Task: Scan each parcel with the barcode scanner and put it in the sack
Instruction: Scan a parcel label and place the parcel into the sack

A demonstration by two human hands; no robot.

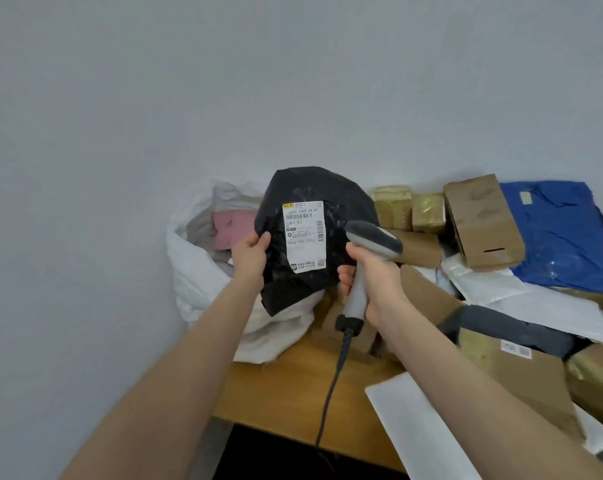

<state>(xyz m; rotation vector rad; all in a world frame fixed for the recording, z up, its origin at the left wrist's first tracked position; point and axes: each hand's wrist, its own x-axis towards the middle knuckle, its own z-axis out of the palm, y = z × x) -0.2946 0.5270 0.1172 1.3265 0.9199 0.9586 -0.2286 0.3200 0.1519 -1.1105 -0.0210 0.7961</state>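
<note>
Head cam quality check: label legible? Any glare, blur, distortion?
Head view: soft even light, no hard shadows; label on the black parcel shows its big digits, fine print too soft to read; faint sheen on the parcel's film; wide-angle stretch toward the frame edges.

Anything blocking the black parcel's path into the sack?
Nothing visible. The left hand holds the black parcel beside the open mouth of the white sack; a pink parcel lies inside. The scanner in the right hand is on the far side.

Illegible small print on label (305,236); blue parcel (563,237) partly beyond right edge.
</note>
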